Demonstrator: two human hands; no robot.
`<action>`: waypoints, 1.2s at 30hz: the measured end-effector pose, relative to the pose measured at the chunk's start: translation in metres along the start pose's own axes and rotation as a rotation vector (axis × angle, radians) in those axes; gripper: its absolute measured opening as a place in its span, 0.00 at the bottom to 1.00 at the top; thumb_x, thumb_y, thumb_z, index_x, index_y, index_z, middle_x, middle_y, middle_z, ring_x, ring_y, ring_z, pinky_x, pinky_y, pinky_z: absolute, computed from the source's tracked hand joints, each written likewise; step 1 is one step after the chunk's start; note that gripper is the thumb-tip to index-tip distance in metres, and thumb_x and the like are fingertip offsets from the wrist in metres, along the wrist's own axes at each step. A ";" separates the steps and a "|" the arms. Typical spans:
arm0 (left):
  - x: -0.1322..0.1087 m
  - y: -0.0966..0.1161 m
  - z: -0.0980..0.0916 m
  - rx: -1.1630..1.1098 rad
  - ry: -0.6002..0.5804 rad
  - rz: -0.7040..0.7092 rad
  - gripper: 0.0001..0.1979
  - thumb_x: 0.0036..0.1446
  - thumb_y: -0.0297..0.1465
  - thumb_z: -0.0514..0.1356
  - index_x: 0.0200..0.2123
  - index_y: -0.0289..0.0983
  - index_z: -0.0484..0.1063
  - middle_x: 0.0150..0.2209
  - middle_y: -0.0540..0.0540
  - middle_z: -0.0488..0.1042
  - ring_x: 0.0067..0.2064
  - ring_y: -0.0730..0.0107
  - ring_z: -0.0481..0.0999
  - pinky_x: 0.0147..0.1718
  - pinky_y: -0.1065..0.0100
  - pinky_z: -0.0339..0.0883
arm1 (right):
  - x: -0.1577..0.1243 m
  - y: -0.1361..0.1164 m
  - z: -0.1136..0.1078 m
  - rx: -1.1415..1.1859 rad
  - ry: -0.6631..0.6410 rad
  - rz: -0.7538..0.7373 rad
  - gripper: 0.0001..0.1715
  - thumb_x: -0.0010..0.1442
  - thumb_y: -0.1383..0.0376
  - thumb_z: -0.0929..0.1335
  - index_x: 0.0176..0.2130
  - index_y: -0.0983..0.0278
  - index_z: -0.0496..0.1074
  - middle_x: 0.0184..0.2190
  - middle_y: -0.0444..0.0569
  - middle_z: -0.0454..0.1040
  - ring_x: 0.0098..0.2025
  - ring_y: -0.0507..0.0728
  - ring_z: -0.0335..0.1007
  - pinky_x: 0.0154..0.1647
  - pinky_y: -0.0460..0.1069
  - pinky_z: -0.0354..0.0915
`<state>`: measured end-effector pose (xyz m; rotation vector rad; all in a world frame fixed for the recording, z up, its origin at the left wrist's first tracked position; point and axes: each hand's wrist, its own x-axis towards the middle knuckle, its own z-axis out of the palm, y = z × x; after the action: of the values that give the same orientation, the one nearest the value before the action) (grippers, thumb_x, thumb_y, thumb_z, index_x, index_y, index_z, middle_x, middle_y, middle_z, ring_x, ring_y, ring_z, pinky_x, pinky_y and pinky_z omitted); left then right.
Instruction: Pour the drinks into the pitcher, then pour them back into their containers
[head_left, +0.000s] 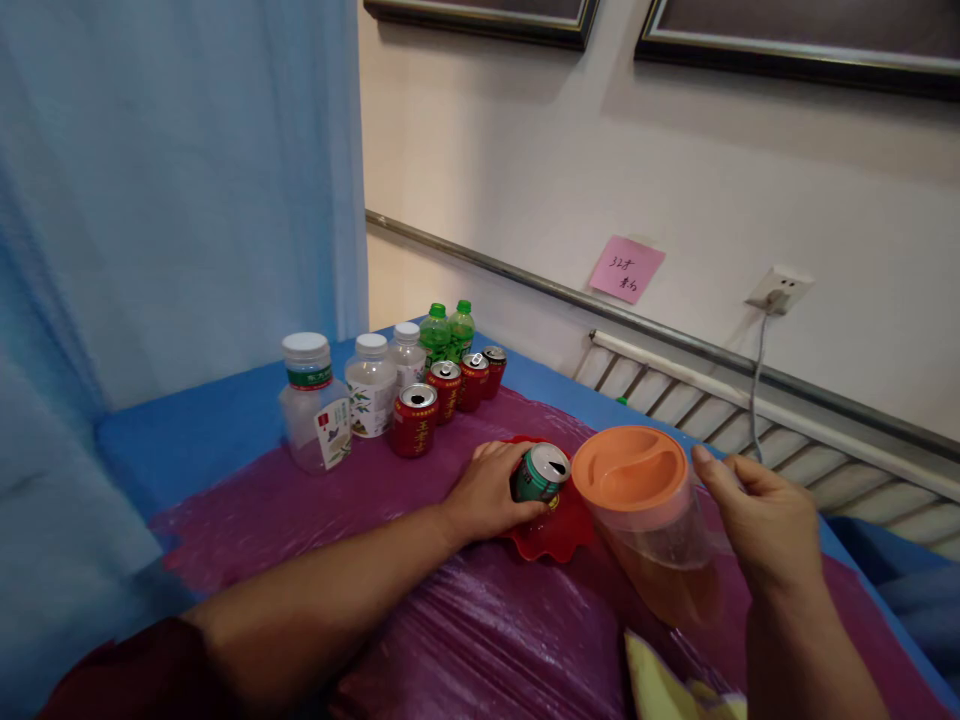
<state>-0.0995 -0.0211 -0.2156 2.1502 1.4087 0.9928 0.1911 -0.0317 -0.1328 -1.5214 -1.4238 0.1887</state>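
Note:
My left hand [491, 490] is wrapped round a green drink can [541, 474], its top opened. Beneath the can lies a red scalloped tray [544, 540] on the purple plastic sheet. My right hand [772, 515] grips the handle side of a clear pitcher [660, 560] with an orange lid [630, 468]. Amber liquid shows inside the pitcher, which leans with its lid toward the can. The lid's edge is close to the can's top; whether they touch I cannot tell.
Several red cans [414, 420] stand in a row, beside white-capped bottles [371, 387] and green bottles [435, 335]. A large clear jar [315, 405] is at the left. Behind are a radiator [675, 400] and a plugged-in cable [757, 380]. A yellow item [667, 685] lies in front.

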 end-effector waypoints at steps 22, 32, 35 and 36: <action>-0.002 0.002 0.002 0.024 -0.061 -0.013 0.35 0.46 0.42 0.75 0.58 0.47 0.73 0.54 0.47 0.79 0.56 0.47 0.74 0.59 0.49 0.60 | -0.004 -0.006 -0.002 -0.084 -0.005 0.049 0.33 0.51 0.40 0.70 0.19 0.59 0.54 0.18 0.39 0.48 0.23 0.50 0.46 0.23 0.49 0.45; -0.003 -0.001 0.004 0.049 -0.090 -0.006 0.36 0.45 0.43 0.75 0.59 0.48 0.72 0.54 0.47 0.79 0.56 0.48 0.74 0.58 0.51 0.61 | -0.007 -0.014 -0.007 -0.172 -0.033 0.065 0.33 0.51 0.39 0.68 0.18 0.59 0.54 0.18 0.39 0.49 0.23 0.50 0.46 0.23 0.49 0.47; -0.003 -0.001 0.003 0.056 -0.093 -0.012 0.37 0.46 0.44 0.75 0.59 0.48 0.72 0.54 0.48 0.79 0.57 0.48 0.74 0.58 0.51 0.61 | -0.008 -0.014 -0.007 -0.176 -0.036 0.063 0.33 0.51 0.39 0.68 0.18 0.59 0.55 0.18 0.40 0.49 0.23 0.50 0.47 0.24 0.49 0.48; -0.003 0.000 0.003 0.055 -0.093 -0.013 0.37 0.46 0.44 0.75 0.59 0.48 0.72 0.54 0.48 0.79 0.57 0.48 0.74 0.58 0.51 0.61 | -0.008 -0.013 -0.007 -0.178 -0.038 0.061 0.33 0.51 0.39 0.68 0.18 0.59 0.55 0.18 0.40 0.49 0.23 0.50 0.48 0.24 0.48 0.48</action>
<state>-0.0982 -0.0238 -0.2191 2.1937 1.4197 0.8474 0.1848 -0.0447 -0.1235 -1.7160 -1.4567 0.1311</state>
